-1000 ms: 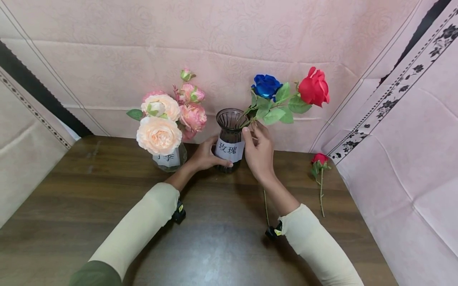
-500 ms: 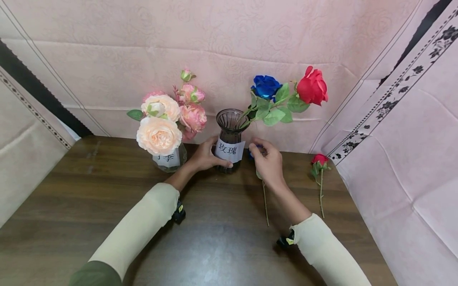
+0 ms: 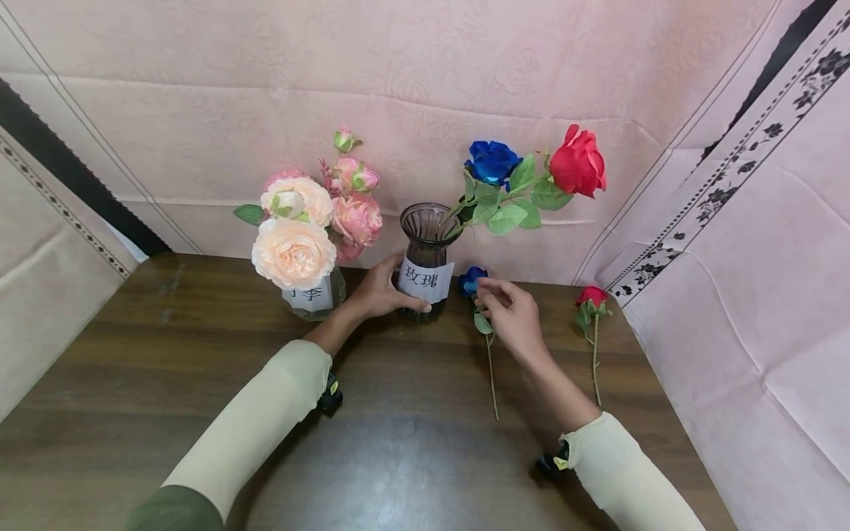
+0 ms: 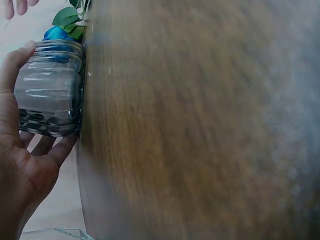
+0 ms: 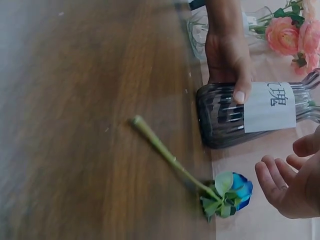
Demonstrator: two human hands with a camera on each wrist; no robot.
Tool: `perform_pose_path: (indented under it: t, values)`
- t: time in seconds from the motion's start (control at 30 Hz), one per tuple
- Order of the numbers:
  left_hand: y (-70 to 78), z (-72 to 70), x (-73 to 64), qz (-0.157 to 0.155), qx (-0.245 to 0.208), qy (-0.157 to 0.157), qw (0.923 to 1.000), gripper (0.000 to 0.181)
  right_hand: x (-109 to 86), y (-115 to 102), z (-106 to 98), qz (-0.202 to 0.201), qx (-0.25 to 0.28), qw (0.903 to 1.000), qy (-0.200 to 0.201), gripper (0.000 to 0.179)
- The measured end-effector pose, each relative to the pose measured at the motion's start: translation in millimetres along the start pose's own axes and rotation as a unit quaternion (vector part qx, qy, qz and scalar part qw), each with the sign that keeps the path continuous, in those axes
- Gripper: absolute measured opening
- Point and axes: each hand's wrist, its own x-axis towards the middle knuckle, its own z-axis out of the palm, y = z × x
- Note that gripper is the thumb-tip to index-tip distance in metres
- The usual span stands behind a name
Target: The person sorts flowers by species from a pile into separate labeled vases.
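Observation:
My left hand (image 3: 387,289) holds the lower part of a dark glass vase (image 3: 425,251) with a white paper label, the thumb across its front and the fingers around the far side. A blue rose (image 3: 493,162) and a red rose (image 3: 579,161) lean out of the vase mouth to the right. On the table to the right of the vase lies another blue rose (image 5: 237,190), its stem toward the front. My right hand (image 3: 514,313) hovers beside this rose's bloom, fingers loosely bent, holding nothing; the right wrist view shows a gap between them.
Left of the dark vase stands a clear glass vase (image 3: 332,291) of peach and pink flowers (image 3: 295,251), also labelled. A red rose (image 3: 593,297) lies at the table's right side. Pink patterned cloth (image 3: 425,88) hangs behind the wooden table (image 3: 265,413).
My right hand has let go of the stems at the vase mouth and come down and right, beside the lying blue rose. My left hand keeps its hold on the vase.

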Motion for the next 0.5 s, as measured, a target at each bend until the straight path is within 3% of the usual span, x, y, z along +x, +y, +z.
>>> perform_pose_path:
  t: [0.5]
  values:
    - [2.1,-0.4,-0.8,-0.011,-0.003,-0.004,0.9999,0.1,-11.1,18.5,-27.5,0.066,0.025,0.9973,-0.021,0.035]
